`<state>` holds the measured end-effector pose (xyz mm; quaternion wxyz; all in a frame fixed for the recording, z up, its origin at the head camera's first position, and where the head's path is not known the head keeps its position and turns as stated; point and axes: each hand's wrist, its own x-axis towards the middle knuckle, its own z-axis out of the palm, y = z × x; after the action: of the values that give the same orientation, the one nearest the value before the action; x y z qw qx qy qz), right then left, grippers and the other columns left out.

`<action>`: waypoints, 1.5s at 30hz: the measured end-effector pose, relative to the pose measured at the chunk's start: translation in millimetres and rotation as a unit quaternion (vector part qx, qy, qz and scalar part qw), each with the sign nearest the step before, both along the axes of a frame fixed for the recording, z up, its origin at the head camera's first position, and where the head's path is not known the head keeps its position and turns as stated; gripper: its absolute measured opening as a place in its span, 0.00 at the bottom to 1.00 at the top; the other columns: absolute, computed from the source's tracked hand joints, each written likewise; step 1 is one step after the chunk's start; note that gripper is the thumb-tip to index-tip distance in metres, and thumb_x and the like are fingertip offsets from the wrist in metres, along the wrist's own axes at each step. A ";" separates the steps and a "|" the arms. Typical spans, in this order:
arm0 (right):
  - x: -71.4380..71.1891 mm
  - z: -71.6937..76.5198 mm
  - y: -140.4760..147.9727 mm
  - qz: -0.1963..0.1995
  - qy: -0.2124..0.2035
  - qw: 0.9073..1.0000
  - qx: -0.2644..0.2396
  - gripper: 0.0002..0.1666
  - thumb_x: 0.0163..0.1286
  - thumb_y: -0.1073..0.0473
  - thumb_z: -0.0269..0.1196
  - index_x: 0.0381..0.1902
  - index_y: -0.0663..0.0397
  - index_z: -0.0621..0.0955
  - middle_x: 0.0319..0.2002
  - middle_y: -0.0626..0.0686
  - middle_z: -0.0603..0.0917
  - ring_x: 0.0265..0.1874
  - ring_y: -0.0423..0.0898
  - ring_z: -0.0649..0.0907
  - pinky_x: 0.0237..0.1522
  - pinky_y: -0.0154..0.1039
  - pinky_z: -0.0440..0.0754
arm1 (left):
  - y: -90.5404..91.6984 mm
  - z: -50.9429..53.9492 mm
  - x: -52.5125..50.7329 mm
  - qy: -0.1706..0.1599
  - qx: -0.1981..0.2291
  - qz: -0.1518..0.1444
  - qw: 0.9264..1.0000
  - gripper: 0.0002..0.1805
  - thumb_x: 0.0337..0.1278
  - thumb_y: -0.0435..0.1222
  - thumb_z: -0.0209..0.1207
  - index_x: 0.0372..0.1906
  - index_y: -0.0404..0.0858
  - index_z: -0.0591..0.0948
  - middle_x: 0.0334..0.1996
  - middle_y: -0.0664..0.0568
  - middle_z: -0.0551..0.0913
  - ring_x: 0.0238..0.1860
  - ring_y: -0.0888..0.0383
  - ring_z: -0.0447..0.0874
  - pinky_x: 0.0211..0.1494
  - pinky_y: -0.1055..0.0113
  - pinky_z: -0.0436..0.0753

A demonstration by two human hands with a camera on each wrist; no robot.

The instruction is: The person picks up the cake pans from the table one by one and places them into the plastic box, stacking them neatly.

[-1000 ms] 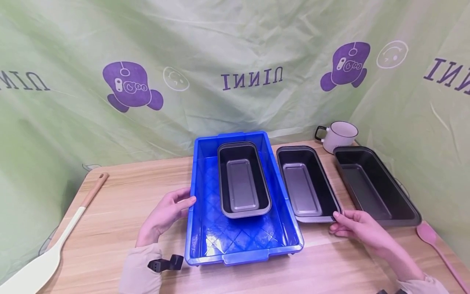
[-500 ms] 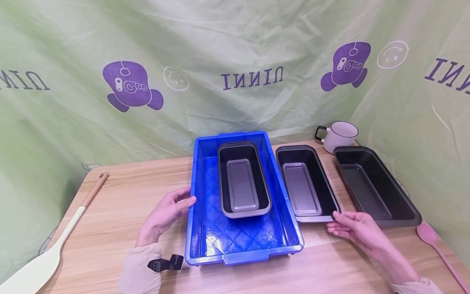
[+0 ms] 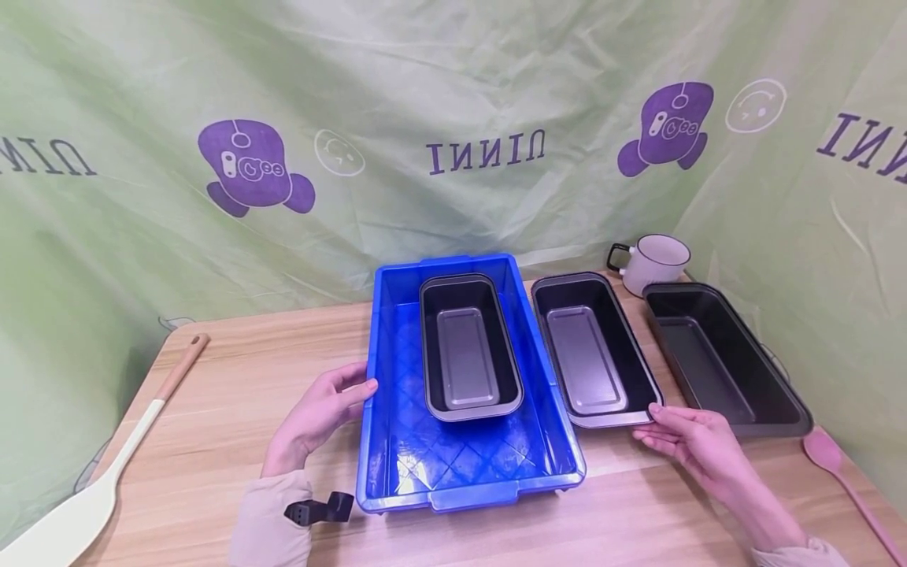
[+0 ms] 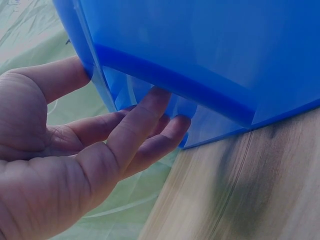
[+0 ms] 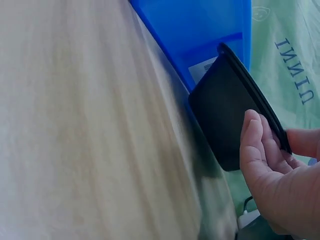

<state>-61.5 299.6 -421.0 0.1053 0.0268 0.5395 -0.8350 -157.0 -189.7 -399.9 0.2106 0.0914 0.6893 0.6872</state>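
My left hand (image 3: 319, 417) grips the left rim of a blue tray (image 3: 475, 494), thumb on top; in the left wrist view that hand (image 4: 105, 135) has its fingers under the tray's (image 4: 200, 45) rim, against its outer side. A dark loaf pan (image 3: 468, 358) lies inside the tray. Directly right of the tray is a second loaf pan (image 3: 584, 358), whose near right corner my right hand (image 3: 708, 453) pinches. The right wrist view shows the right hand (image 5: 280, 175) with its thumb on the rim and its fingers beneath, against the side of the pan (image 5: 225, 110).
A third, larger dark pan (image 3: 716, 370) lies at the right, with a white mug (image 3: 655, 264) behind it and a pink spoon (image 3: 825, 450) near its close corner. A cream spatula (image 3: 99, 488) with a wooden handle lies at the far left. Green printed cloth (image 3: 489, 71) surrounds the table.
The second pan's far end has shifted slightly up and its floor looks tilted differently, with my right hand on its corner. My left hand and the blue tray look unmoved.
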 end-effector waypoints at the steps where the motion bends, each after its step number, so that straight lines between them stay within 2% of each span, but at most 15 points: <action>1: 0.4 1.8 0.1 -0.004 0.003 1.000 -0.007 0.16 0.71 0.74 0.51 0.38 0.60 0.86 0.34 0.61 0.87 0.35 0.51 0.87 0.43 0.40 0.85 | 0.0 -0.1 0.0 0.000 0.001 0.000 1.000 0.31 0.67 0.31 0.53 0.68 0.20 0.57 0.62 0.27 0.65 0.51 0.53 0.80 0.55 0.61 0.81; 7: -2.2 18.8 2.1 -0.033 0.019 0.999 0.005 0.15 0.71 0.73 0.52 0.38 0.60 0.86 0.33 0.61 0.87 0.33 0.50 0.88 0.40 0.39 0.85 | 0.7 0.0 -0.8 0.002 0.004 -0.005 1.000 0.31 0.67 0.32 0.53 0.68 0.20 0.57 0.62 0.27 0.65 0.52 0.52 0.80 0.55 0.60 0.81; 10: -6.5 28.6 2.4 -0.042 0.031 0.999 -0.006 0.15 0.71 0.73 0.52 0.38 0.62 0.86 0.33 0.62 0.87 0.34 0.50 0.88 0.40 0.39 0.85 | 0.6 -0.2 -1.1 0.002 0.007 -0.006 1.000 0.31 0.67 0.31 0.53 0.68 0.20 0.57 0.62 0.27 0.65 0.52 0.52 0.80 0.56 0.59 0.81; 14: -15.1 40.3 1.0 -0.045 0.051 0.997 -0.034 0.16 0.71 0.75 0.50 0.38 0.65 0.86 0.33 0.64 0.86 0.34 0.53 0.87 0.42 0.41 0.85 | -0.4 -0.6 -0.2 0.004 0.009 -0.006 1.000 0.31 0.67 0.31 0.53 0.68 0.20 0.57 0.62 0.27 0.65 0.52 0.53 0.80 0.56 0.59 0.81; 23: -34.2 59.0 -14.4 -0.042 0.075 0.996 -0.022 0.15 0.71 0.75 0.51 0.38 0.66 0.86 0.33 0.63 0.87 0.34 0.51 0.87 0.41 0.40 0.85 | 0.4 -1.2 -1.1 0.006 0.006 -0.002 1.000 0.31 0.66 0.31 0.53 0.68 0.20 0.58 0.61 0.27 0.66 0.52 0.52 0.80 0.55 0.60 0.81; 32: -48.1 68.9 -38.4 -0.018 0.093 0.995 -0.029 0.16 0.71 0.74 0.51 0.36 0.65 0.86 0.32 0.61 0.87 0.33 0.50 0.88 0.40 0.40 0.85 | 1.3 -0.4 -0.6 0.004 0.006 -0.005 1.000 0.31 0.66 0.31 0.53 0.68 0.20 0.57 0.63 0.25 0.63 0.55 0.46 0.77 0.56 0.59 0.80; 39: -52.3 74.4 -57.6 0.000 0.079 0.996 -0.046 0.15 0.70 0.74 0.52 0.35 0.65 0.86 0.33 0.60 0.87 0.33 0.50 0.88 0.41 0.39 0.85 | 2.8 -0.5 -1.1 0.001 0.009 -0.003 1.000 0.31 0.66 0.30 0.53 0.68 0.20 0.58 0.62 0.25 0.64 0.54 0.47 0.78 0.55 0.59 0.81; 45: -56.1 75.2 -76.0 0.016 0.074 0.997 -0.018 0.16 0.71 0.73 0.53 0.35 0.61 0.87 0.32 0.58 0.87 0.33 0.49 0.88 0.41 0.38 0.86 | 1.6 -1.6 -1.0 0.003 0.012 -0.002 1.000 0.31 0.65 0.30 0.53 0.67 0.19 0.58 0.62 0.25 0.64 0.53 0.48 0.79 0.55 0.58 0.81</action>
<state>-117.6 223.6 -345.8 0.0791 -0.0458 0.5310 -0.8424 -158.0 -188.1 -401.5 0.2085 0.0974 0.6815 0.6947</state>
